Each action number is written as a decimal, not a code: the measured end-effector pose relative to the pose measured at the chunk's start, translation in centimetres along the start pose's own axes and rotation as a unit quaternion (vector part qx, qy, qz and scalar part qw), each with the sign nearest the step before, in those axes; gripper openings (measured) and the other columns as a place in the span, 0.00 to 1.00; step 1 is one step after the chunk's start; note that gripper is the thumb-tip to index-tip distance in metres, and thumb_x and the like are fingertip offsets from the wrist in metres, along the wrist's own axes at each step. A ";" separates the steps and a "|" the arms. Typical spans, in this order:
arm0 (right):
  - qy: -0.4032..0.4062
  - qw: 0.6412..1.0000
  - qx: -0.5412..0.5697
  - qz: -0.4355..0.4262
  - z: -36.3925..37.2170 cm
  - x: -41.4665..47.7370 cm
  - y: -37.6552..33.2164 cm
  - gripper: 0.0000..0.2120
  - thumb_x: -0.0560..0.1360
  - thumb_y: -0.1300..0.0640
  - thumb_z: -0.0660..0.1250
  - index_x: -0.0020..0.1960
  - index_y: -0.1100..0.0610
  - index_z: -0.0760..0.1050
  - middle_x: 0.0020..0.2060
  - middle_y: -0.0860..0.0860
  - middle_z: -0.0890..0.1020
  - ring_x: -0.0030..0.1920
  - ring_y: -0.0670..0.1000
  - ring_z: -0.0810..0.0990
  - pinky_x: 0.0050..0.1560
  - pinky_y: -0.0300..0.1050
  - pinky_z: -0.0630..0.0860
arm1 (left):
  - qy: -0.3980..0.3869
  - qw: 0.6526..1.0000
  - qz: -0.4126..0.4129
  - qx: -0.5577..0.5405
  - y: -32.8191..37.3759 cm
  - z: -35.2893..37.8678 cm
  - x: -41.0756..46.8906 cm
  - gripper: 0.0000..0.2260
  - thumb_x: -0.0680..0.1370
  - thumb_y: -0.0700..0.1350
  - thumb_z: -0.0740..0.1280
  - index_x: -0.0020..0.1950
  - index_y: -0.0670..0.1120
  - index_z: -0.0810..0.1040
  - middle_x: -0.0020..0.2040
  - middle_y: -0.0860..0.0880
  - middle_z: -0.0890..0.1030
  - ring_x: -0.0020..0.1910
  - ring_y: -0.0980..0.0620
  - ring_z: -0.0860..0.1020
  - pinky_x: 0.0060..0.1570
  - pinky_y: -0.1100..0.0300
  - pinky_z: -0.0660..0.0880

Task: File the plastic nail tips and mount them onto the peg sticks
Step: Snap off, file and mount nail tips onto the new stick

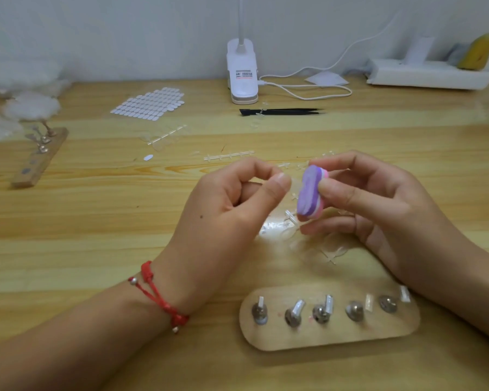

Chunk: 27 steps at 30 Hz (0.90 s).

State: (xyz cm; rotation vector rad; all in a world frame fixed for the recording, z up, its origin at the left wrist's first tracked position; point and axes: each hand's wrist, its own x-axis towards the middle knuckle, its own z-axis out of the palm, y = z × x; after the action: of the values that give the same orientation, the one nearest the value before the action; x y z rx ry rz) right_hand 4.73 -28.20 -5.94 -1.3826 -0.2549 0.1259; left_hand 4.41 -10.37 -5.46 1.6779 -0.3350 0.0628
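At ten o'clock on the pale wooden table (96, 221), a narrow wooden strip set with metal pegs (40, 159) is seen. Toward eleven o'clock a sheet of white oval adhesive tabs (150, 104) is laid flat.

The left hand (232, 198), with a red cord bracelet (158, 297) at its wrist, is raised near the centre, palm turned rightward. Its grip is closed to a pinch: thumb and forefinger meet on a small clear plastic nail tip (295, 184), only faintly seen.

At three o'clock of that tip, just beside it, a purple-and-pink foam buffer block (311, 191) is held upright and slightly tilted; whether the two touch cannot be told. The block is gripped by the right hand (378, 210), thumb on the near side and fingers curled behind.

Loose clear nail tips (280, 231) are scattered on the table beneath both hands. At five o'clock an oval wooden board (331, 337) is laid, with five metal peg sticks (322, 310) set along it in a row.
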 end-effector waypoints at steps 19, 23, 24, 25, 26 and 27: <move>-0.014 1.000 -0.003 -0.001 0.1 0.1 0.0 0.06 0.68 0.58 0.70 0.43 0.51 0.84 0.35 0.54 0.83 0.36 0.51 0.82 0.36 0.43 0.81 | -0.037 0.999 -0.027 0.020 0.2 0.1 0.0 0.08 0.76 0.45 0.66 0.37 0.45 0.76 0.24 0.52 0.60 0.24 0.56 0.55 0.23 0.68 0.56; -0.019 1.000 -0.009 0.000 0.1 0.0 0.0 0.08 0.65 0.54 0.72 0.44 0.51 0.83 0.35 0.54 0.82 0.36 0.51 0.83 0.37 0.44 0.81 | -0.025 0.999 -0.021 0.012 0.3 0.2 -0.1 0.09 0.73 0.50 0.65 0.38 0.46 0.77 0.24 0.52 0.60 0.23 0.57 0.56 0.22 0.70 0.56; -0.020 1.000 -0.011 -0.001 0.1 0.0 0.0 0.09 0.64 0.53 0.72 0.44 0.51 0.83 0.35 0.54 0.82 0.37 0.51 0.83 0.37 0.44 0.81 | -0.019 1.000 -0.018 0.009 0.3 0.2 -0.1 0.09 0.72 0.51 0.65 0.38 0.46 0.78 0.23 0.52 0.60 0.22 0.57 0.56 0.22 0.70 0.56; -0.021 1.000 -0.012 -0.001 0.1 -0.1 0.0 0.10 0.64 0.53 0.72 0.45 0.52 0.83 0.36 0.55 0.82 0.37 0.52 0.83 0.37 0.44 0.81 | -0.013 1.000 -0.015 0.006 0.3 0.2 -0.1 0.10 0.71 0.52 0.65 0.39 0.46 0.78 0.23 0.52 0.60 0.22 0.57 0.56 0.22 0.71 0.57; -0.022 1.000 -0.015 -0.001 0.1 -0.1 0.0 0.10 0.64 0.54 0.72 0.46 0.53 0.82 0.36 0.56 0.83 0.37 0.53 0.83 0.37 0.44 0.81 | -0.006 1.000 -0.013 0.005 0.3 0.2 -0.1 0.10 0.71 0.52 0.66 0.39 0.46 0.78 0.23 0.52 0.60 0.22 0.57 0.56 0.22 0.71 0.57; -0.023 1.000 -0.020 0.000 0.1 -0.1 0.0 0.10 0.66 0.55 0.72 0.47 0.55 0.81 0.37 0.57 0.83 0.37 0.53 0.83 0.37 0.43 0.81 | 0.002 1.000 -0.012 0.005 0.3 0.2 0.0 0.10 0.70 0.52 0.66 0.39 0.46 0.79 0.23 0.52 0.60 0.22 0.57 0.56 0.23 0.71 0.58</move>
State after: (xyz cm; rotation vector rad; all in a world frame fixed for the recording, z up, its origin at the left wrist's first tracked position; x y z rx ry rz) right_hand 4.56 -28.12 -5.90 -1.4202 -0.2964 0.1542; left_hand 4.27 -10.55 -5.18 1.6916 -0.3132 0.0498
